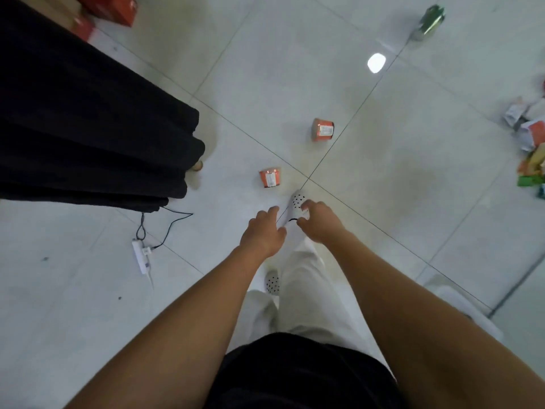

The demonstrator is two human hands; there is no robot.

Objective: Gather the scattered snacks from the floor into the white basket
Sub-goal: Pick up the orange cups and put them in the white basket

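Both arms reach forward over open tiled floor [383,149]. The left hand [263,231] and right hand [320,221] hang loosely spread, holding nothing. Beyond lie two orange snack cups [270,177] [323,130], a green can [431,21] farther off, a packet pile [530,143] at the floor's right edge.

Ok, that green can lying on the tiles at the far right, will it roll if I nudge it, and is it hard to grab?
The green can lies on its side on glossy floor, so a nudge across its length would probably send it rolling. Its shiny, metallic-looking wall suggests it is stiff but perhaps slippery, so gripping around the middle seems safest. Its weight cannot be judged.
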